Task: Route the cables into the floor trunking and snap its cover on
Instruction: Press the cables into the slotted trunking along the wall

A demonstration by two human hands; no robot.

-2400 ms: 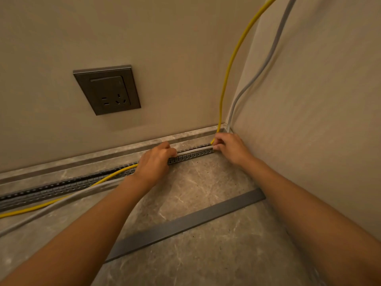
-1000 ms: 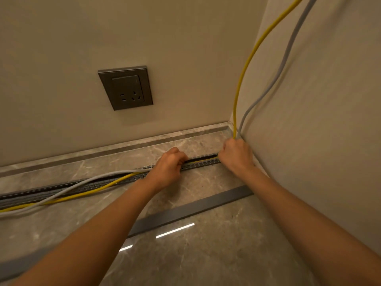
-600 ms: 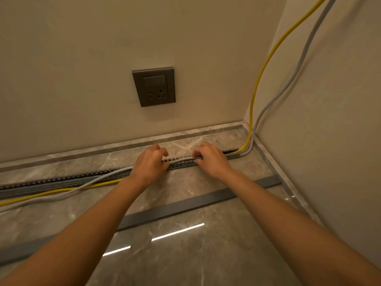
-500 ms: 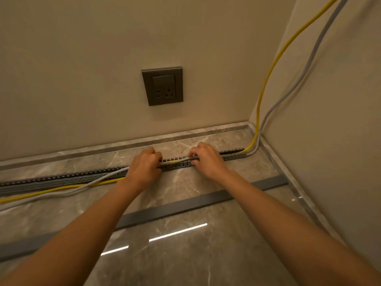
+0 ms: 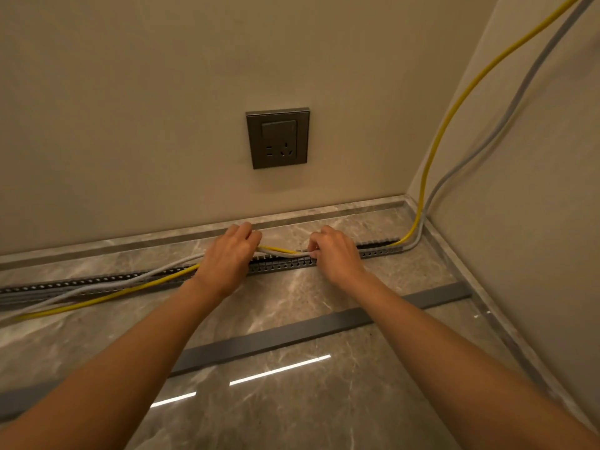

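A grey slotted floor trunking (image 5: 282, 264) runs along the floor in front of the back wall, its top uncovered. A yellow cable (image 5: 448, 125) and a grey cable (image 5: 506, 115) come down the right wall, enter the trunking at the corner, and trail out over its front edge on the left. My left hand (image 5: 229, 258) and my right hand (image 5: 334, 251) grip both cables just above the channel, a short stretch of cable showing between them. The flat grey cover strip (image 5: 292, 336) lies loose on the floor, nearer to me.
A dark wall socket (image 5: 277, 138) sits on the back wall above my hands. A marble skirting (image 5: 324, 216) lines the base of both walls. The right wall stands close beside my right arm. The floor is polished grey marble with light reflections.
Both hands have slid left along the trunking, away from the corner. The cables at the corner now lie in the channel. The view has turned left, bringing the socket toward the middle.
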